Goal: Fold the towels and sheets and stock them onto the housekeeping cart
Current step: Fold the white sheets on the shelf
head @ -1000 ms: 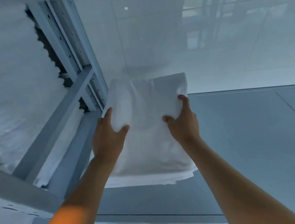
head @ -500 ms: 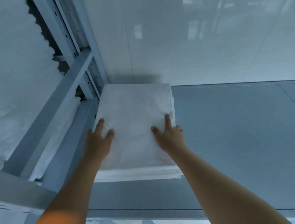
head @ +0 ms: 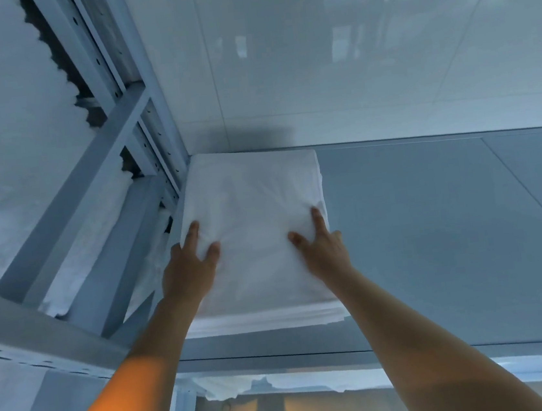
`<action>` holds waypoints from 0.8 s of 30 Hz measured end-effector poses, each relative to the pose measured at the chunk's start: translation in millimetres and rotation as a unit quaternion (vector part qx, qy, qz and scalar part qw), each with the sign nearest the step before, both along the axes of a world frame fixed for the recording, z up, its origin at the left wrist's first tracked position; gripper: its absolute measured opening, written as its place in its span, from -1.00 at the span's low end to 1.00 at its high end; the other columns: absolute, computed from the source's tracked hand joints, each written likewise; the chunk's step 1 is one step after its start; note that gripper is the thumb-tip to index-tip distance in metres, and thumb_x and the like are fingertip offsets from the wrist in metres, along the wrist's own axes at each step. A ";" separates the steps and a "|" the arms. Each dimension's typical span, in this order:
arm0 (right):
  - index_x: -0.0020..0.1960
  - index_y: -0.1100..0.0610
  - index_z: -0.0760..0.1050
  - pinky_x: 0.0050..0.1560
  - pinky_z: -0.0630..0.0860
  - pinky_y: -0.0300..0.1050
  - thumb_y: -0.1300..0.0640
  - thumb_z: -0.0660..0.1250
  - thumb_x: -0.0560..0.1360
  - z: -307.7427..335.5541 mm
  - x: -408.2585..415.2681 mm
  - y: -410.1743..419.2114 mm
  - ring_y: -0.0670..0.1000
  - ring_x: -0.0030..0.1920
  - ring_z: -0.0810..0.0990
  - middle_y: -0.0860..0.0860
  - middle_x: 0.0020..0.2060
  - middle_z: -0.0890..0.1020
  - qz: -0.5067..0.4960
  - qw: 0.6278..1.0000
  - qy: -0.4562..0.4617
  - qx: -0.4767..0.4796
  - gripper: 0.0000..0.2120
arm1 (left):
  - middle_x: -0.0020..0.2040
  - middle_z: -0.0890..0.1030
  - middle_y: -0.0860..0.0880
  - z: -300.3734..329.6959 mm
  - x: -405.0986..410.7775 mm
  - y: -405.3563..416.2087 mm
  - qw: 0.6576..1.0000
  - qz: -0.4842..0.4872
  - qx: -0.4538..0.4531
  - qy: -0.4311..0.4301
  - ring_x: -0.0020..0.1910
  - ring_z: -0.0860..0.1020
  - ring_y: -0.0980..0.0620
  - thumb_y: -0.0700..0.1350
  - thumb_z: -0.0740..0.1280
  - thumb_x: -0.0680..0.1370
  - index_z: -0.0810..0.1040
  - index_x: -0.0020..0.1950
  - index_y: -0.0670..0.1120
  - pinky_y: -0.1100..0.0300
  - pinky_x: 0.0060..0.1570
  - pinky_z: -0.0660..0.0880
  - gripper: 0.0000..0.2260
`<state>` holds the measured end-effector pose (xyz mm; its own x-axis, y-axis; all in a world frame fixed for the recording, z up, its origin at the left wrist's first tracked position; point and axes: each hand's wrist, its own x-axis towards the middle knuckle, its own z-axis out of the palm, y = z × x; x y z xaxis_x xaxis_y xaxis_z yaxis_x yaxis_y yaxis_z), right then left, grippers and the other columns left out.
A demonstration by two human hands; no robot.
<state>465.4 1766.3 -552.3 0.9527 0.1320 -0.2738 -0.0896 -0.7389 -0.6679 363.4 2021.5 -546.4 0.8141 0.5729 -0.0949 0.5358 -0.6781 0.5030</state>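
A folded white sheet lies flat on the grey shelf, tucked into the back left corner against the metal upright and the wall. My left hand clasps its near left edge, thumb on top, and the cloth puckers around the fingers. At the near right edge my right hand grips the same way, index finger and thumb on top, the other fingers curled over the side. The sheet's layered front edge shows between my forearms.
A glossy white tiled wall closes the back of the shelf. Stacked white linens fill the bay to the left behind grey frame bars. More white cloth shows on the level below the shelf's front lip.
The sheet was carried in the air a second ago. It has come down onto the shelf and slid back and left into the corner, both hands staying on it.
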 end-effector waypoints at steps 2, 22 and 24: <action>0.57 -0.42 -0.20 0.38 0.40 0.19 -0.49 0.17 0.50 1.5 -3.7 -21.7 0.38 0.40 0.42 0.40 0.45 0.29 -0.009 1.000 0.003 -0.006 -0.20 | 0.45 0.38 -0.22 0.9 -1.8 -22.4 1.000 -0.004 -0.002 0.004 0.27 0.52 -0.33 0.39 0.11 0.60 0.00 0.61 0.36 -0.13 0.17 0.49 -0.40; 0.53 -0.49 -0.14 0.22 0.47 0.15 -0.49 0.21 0.48 8.4 -16.0 -339.1 0.36 0.14 0.57 0.18 0.14 0.40 -0.109 0.994 0.000 -0.019 -0.24 | 0.49 0.32 -0.17 12.7 25.6 -335.8 0.997 -0.079 -0.008 0.013 0.26 0.52 -0.35 0.31 0.15 0.63 0.00 0.64 0.32 -0.15 0.21 0.50 -0.39; 0.50 -0.53 -0.14 0.17 0.47 0.14 -0.49 0.21 0.48 9.0 -18.2 -374.2 0.33 0.10 0.58 0.13 0.10 0.38 -0.120 0.993 0.002 -0.016 -0.26 | 0.50 0.31 -0.17 14.5 27.1 -371.9 0.996 -0.082 -0.015 0.017 0.25 0.52 -0.35 0.30 0.16 0.63 0.01 0.64 0.31 -0.15 0.21 0.50 -0.39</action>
<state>447.3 1392.2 -543.3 0.9547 -0.1063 -0.2778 -0.2673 -0.7164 -0.6445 390.5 1649.5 -532.0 0.8926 0.4288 -0.1392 0.4361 -0.7427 0.5082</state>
